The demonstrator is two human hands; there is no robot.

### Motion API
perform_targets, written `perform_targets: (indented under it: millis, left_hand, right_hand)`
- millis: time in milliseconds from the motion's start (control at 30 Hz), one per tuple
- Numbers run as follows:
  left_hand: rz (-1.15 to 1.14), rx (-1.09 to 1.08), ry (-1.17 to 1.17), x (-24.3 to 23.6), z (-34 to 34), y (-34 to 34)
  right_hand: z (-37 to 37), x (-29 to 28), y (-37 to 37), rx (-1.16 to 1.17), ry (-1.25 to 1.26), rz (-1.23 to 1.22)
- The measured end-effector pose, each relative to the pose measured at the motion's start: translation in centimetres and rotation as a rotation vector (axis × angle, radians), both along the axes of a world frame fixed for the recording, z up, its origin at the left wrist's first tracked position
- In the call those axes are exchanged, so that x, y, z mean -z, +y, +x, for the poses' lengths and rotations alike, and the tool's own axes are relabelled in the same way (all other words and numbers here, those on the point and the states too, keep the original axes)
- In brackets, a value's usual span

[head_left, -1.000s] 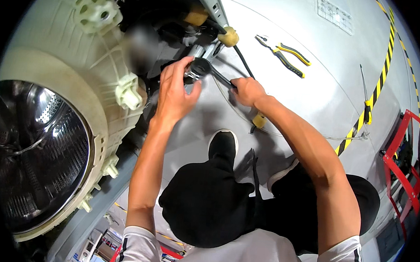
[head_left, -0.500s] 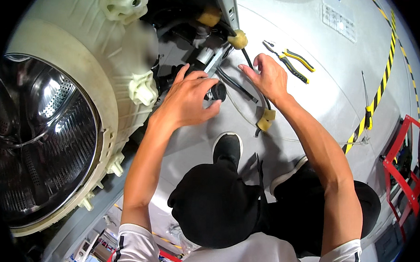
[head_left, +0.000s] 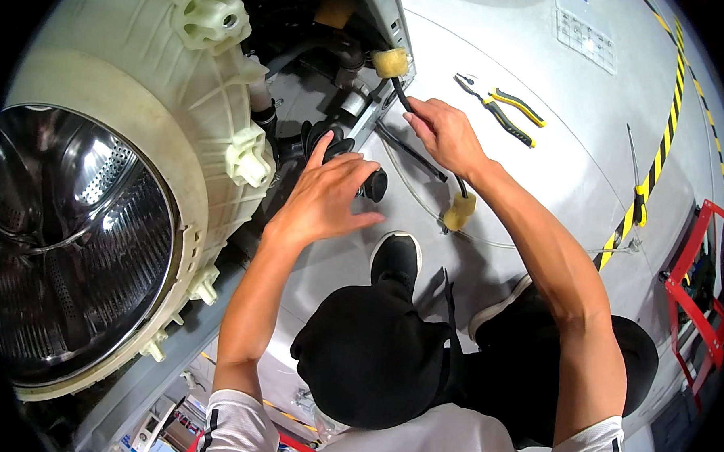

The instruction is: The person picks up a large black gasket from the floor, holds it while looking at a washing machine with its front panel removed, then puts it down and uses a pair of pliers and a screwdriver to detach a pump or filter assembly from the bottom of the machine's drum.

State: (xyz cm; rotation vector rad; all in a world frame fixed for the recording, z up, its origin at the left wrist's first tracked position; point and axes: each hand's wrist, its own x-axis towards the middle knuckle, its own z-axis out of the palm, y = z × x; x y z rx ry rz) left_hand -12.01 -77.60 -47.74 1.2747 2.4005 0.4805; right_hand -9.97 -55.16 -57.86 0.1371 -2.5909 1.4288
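My left hand point(head_left: 323, 196) has its fingers spread over a black corrugated rubber hose point(head_left: 314, 143), with fingertips at it and the thumb apart. A black round fitting point(head_left: 373, 185) sits just right of that hand. My right hand point(head_left: 447, 137) is closed on a black cable or thin hose point(head_left: 399, 93) below a yellow foam piece point(head_left: 391, 62). A loose black tube point(head_left: 409, 154) lies between my hands, beside a silver cylindrical part point(head_left: 354, 103) at the metal frame. A second foam piece point(head_left: 459, 212) lies lower on the cable.
A cream washing-machine tub point(head_left: 109, 86) with steel drum point(head_left: 62, 245) fills the left. Yellow-black pliers point(head_left: 508, 119) and a screwdriver point(head_left: 639, 204) lie right, near striped floor tape point(head_left: 665, 134). A clear compartment box point(head_left: 584, 42) is at the top; red metal toolbox point(head_left: 679, 280) far right.
My right hand left the loose tube, rose, then moved left onto the thin cable. My left hand's fingers spread and moved lower; the round fitting shifted down-right.
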Motion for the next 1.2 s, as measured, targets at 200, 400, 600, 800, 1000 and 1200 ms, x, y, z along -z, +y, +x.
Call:
perform_targets:
  millis: [200,400,600,800,1000,1200]
  left_hand:
    - [0.032,-0.130,0.014,1.0,-1.3,1.7]
    - [0.006,-0.552,0.021,2.3,-6.0,4.4]
    - [-0.479,-0.589,-0.115,8.2,-11.2,3.6]
    - [-0.498,-0.610,-0.268,10.4,-12.2,4.3]
    - [-0.559,-0.622,-0.199,9.5,-11.1,5.3]
    - [-0.428,-0.762,-0.152,9.0,-11.0,4.8]
  right_hand:
    - [0.4,0.0,0.7,0.012,-0.157,-0.053]
    - [1.1,-1.3,1.7,0.072,-0.173,-0.044]
    - [1.2,-1.5,1.8,0.092,-0.187,-0.086]
    - [1.1,-1.0,1.8,0.073,-0.143,-0.079]
    - [0.9,-0.7,1.8,0.060,-0.146,-0.082]
    - [0.6,-1.0,2.1,0.064,-0.187,-0.099]
